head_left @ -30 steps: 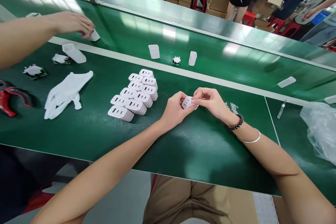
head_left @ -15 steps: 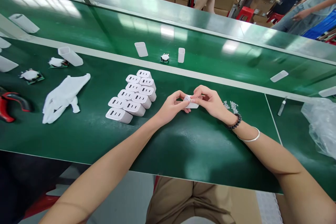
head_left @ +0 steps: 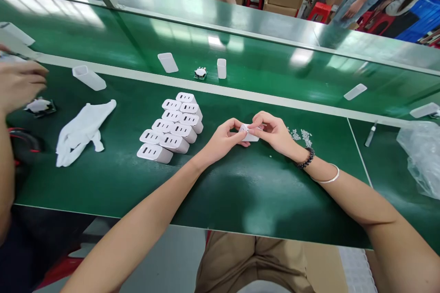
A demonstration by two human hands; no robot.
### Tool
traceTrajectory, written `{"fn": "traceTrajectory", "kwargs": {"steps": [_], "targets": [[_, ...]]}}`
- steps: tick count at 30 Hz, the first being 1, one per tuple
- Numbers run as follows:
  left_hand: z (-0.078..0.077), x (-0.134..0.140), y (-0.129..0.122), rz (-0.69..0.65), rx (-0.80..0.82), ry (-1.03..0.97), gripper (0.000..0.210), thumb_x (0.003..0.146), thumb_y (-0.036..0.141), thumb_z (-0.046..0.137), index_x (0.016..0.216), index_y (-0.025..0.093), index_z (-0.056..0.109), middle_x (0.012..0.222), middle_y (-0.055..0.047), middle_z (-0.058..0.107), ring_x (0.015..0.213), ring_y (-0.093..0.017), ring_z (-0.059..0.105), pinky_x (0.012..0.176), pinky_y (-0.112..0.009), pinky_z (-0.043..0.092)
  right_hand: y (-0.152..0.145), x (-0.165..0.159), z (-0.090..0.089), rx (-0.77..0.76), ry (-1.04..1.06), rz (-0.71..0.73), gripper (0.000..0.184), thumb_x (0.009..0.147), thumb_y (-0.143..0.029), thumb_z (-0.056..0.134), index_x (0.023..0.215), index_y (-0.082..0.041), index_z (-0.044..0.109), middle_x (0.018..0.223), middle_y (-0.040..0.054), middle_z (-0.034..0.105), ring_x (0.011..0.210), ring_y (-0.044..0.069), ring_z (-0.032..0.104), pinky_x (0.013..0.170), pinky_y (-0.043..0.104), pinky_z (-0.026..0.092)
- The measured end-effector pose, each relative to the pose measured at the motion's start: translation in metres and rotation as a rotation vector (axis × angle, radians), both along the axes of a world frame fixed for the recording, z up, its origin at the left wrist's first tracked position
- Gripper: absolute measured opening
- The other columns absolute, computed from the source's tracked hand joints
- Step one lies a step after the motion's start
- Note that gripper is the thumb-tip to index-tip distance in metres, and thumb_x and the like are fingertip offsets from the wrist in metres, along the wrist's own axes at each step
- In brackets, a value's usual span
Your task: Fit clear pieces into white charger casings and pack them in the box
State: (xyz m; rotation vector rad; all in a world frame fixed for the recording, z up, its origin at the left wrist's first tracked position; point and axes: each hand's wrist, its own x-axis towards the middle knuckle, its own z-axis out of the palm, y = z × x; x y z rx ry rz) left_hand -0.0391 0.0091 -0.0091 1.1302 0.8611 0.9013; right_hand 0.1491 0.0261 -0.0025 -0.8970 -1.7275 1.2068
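My left hand and right hand grasp one small white block, just right of the frame's centre.
My left fingers hold its left end; my right thumb and forefinger pinch near its top. Slotted white chargers stand grouped left of centre, a white glove farther left; tiny clear pieces lie right.
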Motion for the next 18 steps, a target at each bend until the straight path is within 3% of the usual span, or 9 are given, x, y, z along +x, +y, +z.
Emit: {"fn": "traceTrajectory", "kwargs": {"steps": [6, 14, 18], "targets": [[0.000, 0.001, 0.003, 0.090, -0.026, 0.040, 0.031, 0.079, 0.037, 0.070, 0.091, 0.014, 0.053, 0.089, 0.000, 0.062, 0.072, -0.013, 0.070, 0.075, -0.030, 0.059, -0.004, 0.014, 0.007, 0.027, -0.107, -0.124, 0.020, 0.090, -0.039, 0.066, 0.095, -0.020, 0.067, 0.083, 0.0010, 0.058, 0.075, 0.015, 0.051, 0.067, 0.029, 0.041], [0.004, 0.003, 0.002, 0.095, -0.019, 0.101, 0.029, 0.079, 0.037, 0.068, 0.088, 0.015, 0.052, 0.087, 0.001, 0.061, 0.073, -0.016, 0.071, 0.077, -0.034, 0.058, -0.074, 0.087, 0.006, -0.025, -0.468, -0.197, 0.012, 0.094, -0.029, 0.060, 0.094, -0.020, 0.068, 0.088, 0.0022, 0.065, 0.067, 0.013, 0.049, 0.060, 0.028, 0.039], [0.000, 0.002, 0.002, 0.097, -0.002, 0.138, 0.029, 0.079, 0.039, 0.067, 0.089, 0.016, 0.053, 0.089, 0.000, 0.064, 0.073, -0.017, 0.071, 0.078, -0.036, 0.057, -0.092, 0.094, 0.001, -0.036, -0.515, -0.176, 0.010, 0.093, -0.026, 0.061, 0.090, -0.021, 0.069, 0.088, 0.0024, 0.066, 0.071, 0.014, 0.052, 0.063, 0.029, 0.040]]}}
